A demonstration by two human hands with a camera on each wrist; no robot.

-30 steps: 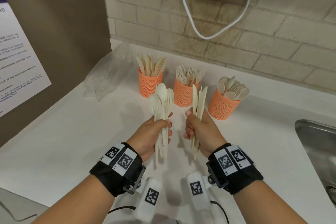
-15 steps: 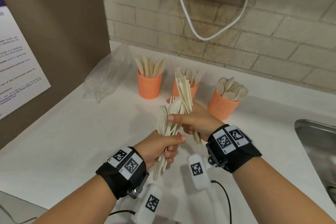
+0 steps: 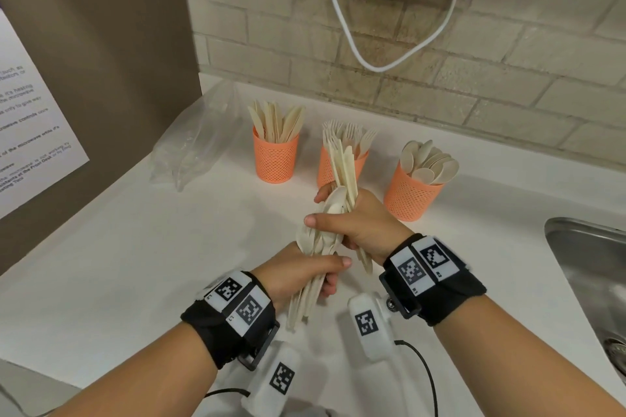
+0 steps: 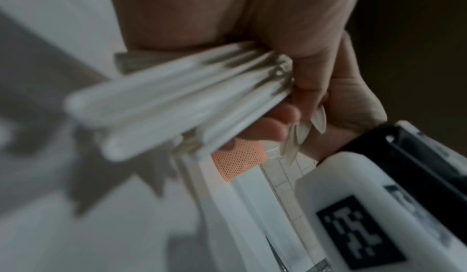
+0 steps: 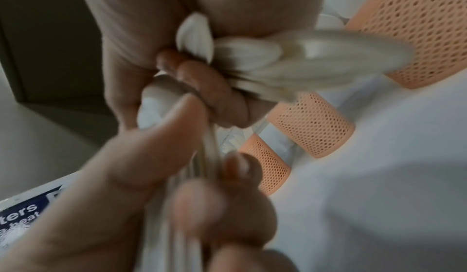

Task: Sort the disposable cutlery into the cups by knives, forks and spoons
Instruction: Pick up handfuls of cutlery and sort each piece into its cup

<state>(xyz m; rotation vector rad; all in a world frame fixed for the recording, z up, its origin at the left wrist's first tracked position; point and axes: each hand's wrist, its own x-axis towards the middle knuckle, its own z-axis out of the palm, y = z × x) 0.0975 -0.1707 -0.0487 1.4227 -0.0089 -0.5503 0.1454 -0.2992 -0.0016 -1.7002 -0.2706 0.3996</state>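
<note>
Three orange mesh cups stand in a row near the wall: the left cup (image 3: 276, 158) holds knives, the middle cup (image 3: 330, 167) forks, the right cup (image 3: 411, 197) spoons. My left hand (image 3: 305, 272) grips a bundle of cream spoons (image 3: 318, 240) by the handles (image 4: 177, 96). My right hand (image 3: 352, 223) holds a few knives and forks (image 3: 345, 166) upright and also closes over the spoon bowls (image 5: 240, 54) of the left bundle. Both hands meet just in front of the middle cup.
A crumpled clear plastic bag (image 3: 194, 142) lies left of the cups against a brown panel (image 3: 101, 44). A steel sink (image 3: 589, 284) is at the right edge. A white cable (image 3: 372, 57) hangs on the brick wall above the counter (image 3: 135, 247).
The hands, held apart a second ago, have come together; the right hand moved left over the tops of the left hand's spoons, and the left hand dropped lower.
</note>
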